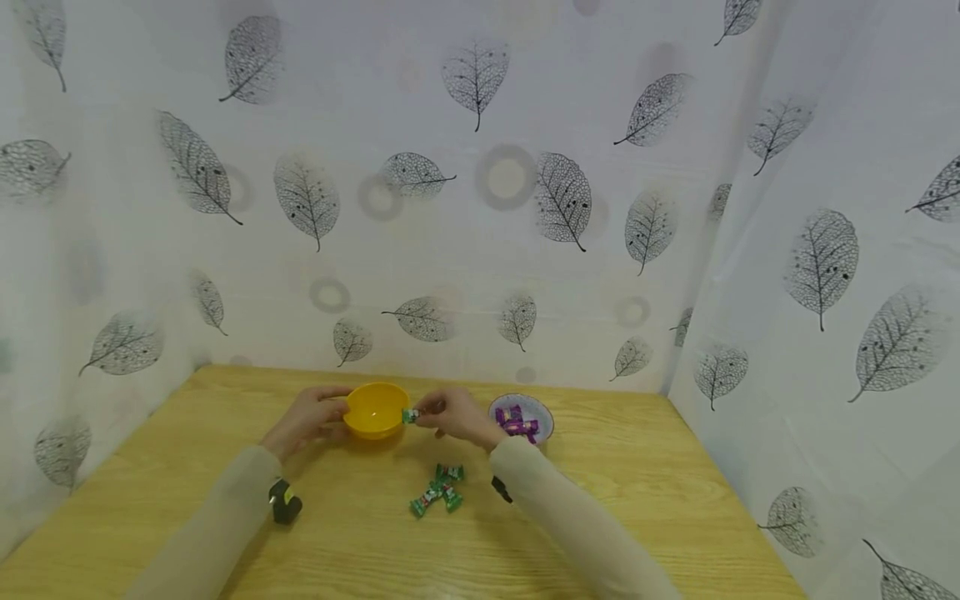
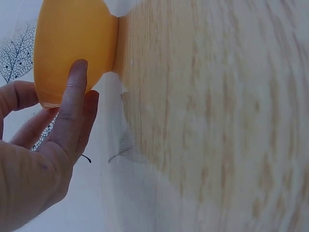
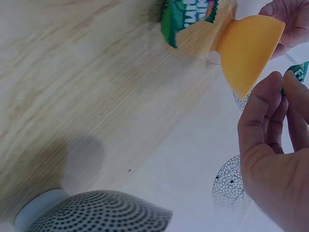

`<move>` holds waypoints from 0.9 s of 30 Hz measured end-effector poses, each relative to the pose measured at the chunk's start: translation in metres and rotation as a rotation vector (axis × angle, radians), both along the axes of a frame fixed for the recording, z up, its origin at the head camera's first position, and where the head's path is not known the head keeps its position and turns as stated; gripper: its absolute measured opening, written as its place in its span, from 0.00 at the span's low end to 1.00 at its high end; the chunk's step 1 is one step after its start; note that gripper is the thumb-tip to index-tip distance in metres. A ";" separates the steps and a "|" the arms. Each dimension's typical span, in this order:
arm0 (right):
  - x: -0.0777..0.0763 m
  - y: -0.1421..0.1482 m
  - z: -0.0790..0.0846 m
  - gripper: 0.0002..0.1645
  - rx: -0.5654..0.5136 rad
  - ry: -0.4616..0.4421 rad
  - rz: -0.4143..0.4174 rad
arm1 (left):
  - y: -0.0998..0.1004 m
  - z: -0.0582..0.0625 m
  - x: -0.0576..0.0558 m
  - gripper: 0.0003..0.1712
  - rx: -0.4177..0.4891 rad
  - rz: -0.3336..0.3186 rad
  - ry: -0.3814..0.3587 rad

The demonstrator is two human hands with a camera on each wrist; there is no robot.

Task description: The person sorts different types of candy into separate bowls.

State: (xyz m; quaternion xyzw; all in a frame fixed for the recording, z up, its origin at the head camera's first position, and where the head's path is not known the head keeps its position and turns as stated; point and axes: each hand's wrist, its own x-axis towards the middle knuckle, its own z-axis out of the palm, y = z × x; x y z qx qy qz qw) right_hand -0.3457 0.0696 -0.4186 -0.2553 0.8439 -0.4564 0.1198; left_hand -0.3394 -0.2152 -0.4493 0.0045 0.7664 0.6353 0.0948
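Note:
At the rim of the yellow bowl (image 1: 375, 421), my left hand (image 1: 313, 418) holds its left side. In the left wrist view one long finger (image 2: 72, 96) lies along the bowl's outer wall. My right hand (image 1: 459, 414) pinches a green-wrapped candy (image 1: 409, 415) between thumb and fingertips, right at the bowl's right rim. Closer to me, several green-wrapped candies (image 1: 438, 490) lie in a loose cluster on the table; one candy (image 3: 188, 17) shows large in the right wrist view.
Behind my right wrist stands a patterned bowl (image 1: 542, 410) with several purple-wrapped candies (image 1: 517, 422). Its dotted outer wall (image 3: 96, 212) fills the bottom of the right wrist view. Around the wooden table (image 1: 360, 542) hangs a leaf-print curtain (image 1: 420, 250).

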 end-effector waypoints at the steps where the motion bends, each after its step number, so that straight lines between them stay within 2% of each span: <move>1: 0.000 -0.002 0.001 0.10 -0.003 0.007 0.001 | 0.000 0.000 0.000 0.31 0.002 0.000 0.000; 6: -0.001 -0.011 0.004 0.11 -0.018 0.020 0.005 | 0.000 0.001 0.000 0.31 -0.001 -0.001 0.000; 12: -0.004 -0.025 0.004 0.12 0.007 0.057 -0.036 | 0.001 0.003 0.001 0.30 -0.022 -0.001 0.003; 18: -0.003 -0.035 0.006 0.13 -0.015 0.033 -0.053 | 0.002 0.003 0.001 0.30 -0.014 -0.001 -0.002; 27: -0.008 -0.040 -0.004 0.14 -0.053 0.017 -0.073 | 0.001 0.001 0.002 0.30 -0.010 -0.001 -0.005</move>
